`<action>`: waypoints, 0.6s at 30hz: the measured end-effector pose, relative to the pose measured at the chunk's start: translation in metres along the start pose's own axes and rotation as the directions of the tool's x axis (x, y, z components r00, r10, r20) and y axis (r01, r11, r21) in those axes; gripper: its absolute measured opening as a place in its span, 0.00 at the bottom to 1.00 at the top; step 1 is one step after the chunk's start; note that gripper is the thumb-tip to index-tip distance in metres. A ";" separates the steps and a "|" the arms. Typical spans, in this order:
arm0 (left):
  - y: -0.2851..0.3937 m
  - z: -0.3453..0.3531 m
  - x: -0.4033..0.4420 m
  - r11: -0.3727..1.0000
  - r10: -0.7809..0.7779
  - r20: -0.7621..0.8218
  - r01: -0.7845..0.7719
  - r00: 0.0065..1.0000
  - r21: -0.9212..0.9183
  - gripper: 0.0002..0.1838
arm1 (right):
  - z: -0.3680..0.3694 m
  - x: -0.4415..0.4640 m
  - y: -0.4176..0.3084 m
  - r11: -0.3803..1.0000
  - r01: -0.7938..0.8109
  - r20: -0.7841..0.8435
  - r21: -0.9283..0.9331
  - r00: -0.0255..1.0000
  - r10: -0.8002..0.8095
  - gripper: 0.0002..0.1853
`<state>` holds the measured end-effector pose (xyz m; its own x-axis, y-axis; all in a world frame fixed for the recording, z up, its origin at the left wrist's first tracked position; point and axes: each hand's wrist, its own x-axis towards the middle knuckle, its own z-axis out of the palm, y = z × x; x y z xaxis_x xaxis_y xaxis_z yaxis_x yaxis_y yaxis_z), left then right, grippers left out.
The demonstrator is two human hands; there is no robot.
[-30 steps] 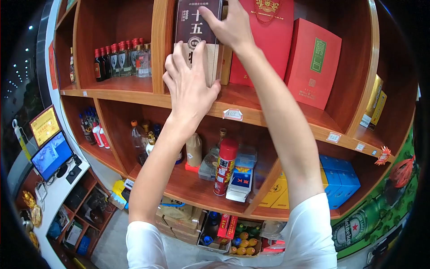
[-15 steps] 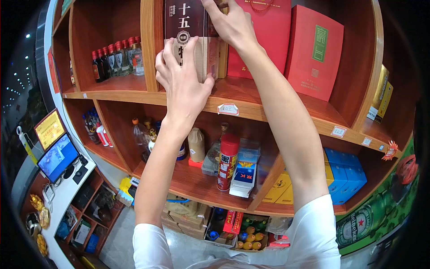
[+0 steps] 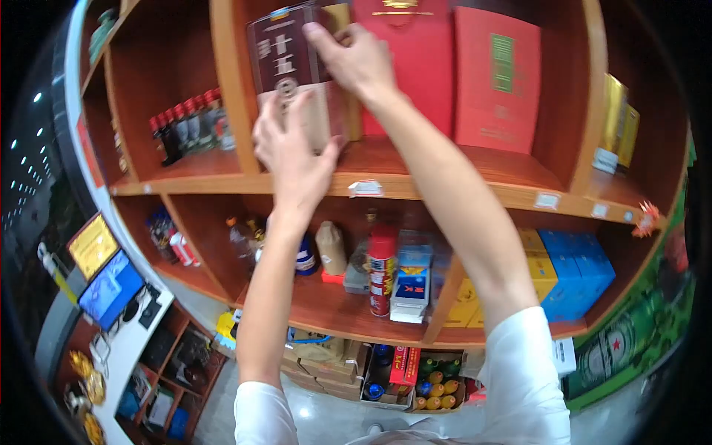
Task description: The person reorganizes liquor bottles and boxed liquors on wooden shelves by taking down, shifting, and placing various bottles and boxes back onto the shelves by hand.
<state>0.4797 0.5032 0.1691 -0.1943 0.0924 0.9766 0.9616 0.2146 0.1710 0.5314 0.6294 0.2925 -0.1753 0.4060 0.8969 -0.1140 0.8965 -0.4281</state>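
A tall dark brown and beige box (image 3: 284,63) with white characters stands on the upper shelf, its top leaning slightly left. My left hand (image 3: 291,152) rests on its lower front, fingers spread over the beige part and thumb at the right edge. My right hand (image 3: 356,61) is at the upper right side, thumb on the front edge and the other fingers curled behind, partly hidden. Right of the box are a gold box (image 3: 351,122), a large red bag (image 3: 411,70) and a red box with a green label (image 3: 498,111).
Small red-capped bottles (image 3: 191,124) stand in the left compartment. Below are a red spray can (image 3: 382,274), a wrapped bottle (image 3: 331,248) and blue boxes (image 3: 567,274). A monitor (image 3: 111,289) sits on the white counter (image 3: 141,345). Cartons (image 3: 326,371) lie on the floor.
The view has shifted, and the box's whole front up to its top now shows. Both hands remain at the box, with the right hand at its upper right edge.
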 end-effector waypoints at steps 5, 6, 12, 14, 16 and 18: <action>-0.017 0.008 0.009 0.977 0.211 -0.070 -0.211 0.975 0.016 0.43 | -0.022 -0.034 -0.017 0.993 0.117 0.117 -0.026 0.987 -0.114 0.35; -0.023 0.011 0.009 0.974 0.224 -0.075 -0.227 0.972 -0.026 0.44 | -0.052 -0.050 -0.030 0.963 0.247 0.154 -0.104 0.961 -0.230 0.32; -0.014 0.009 0.001 0.995 0.091 -0.046 -0.089 0.995 0.033 0.37 | -0.250 -0.062 -0.068 0.781 0.618 0.126 -0.086 0.785 -0.607 0.13; -0.009 0.014 -0.002 0.998 0.065 -0.104 -0.064 0.992 0.016 0.31 | -0.319 -0.047 -0.051 0.718 0.661 -0.035 -0.217 0.730 -0.683 0.16; 0.000 0.010 -0.005 0.995 0.097 -0.158 -0.092 0.983 0.035 0.24 | -0.412 -0.029 -0.044 0.912 0.380 0.204 -0.156 0.916 -0.347 0.22; 0.020 0.007 -0.012 0.992 0.124 -0.186 -0.117 0.975 0.046 0.17 | -0.462 -0.001 -0.017 0.928 0.251 0.241 -0.275 0.953 -0.186 0.26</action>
<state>0.4997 0.5128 0.1603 -0.0344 -0.0642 0.9973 0.9679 0.2466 0.0493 0.9851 0.6957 0.3506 -0.3812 0.1777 0.9073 0.1197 0.9826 -0.1422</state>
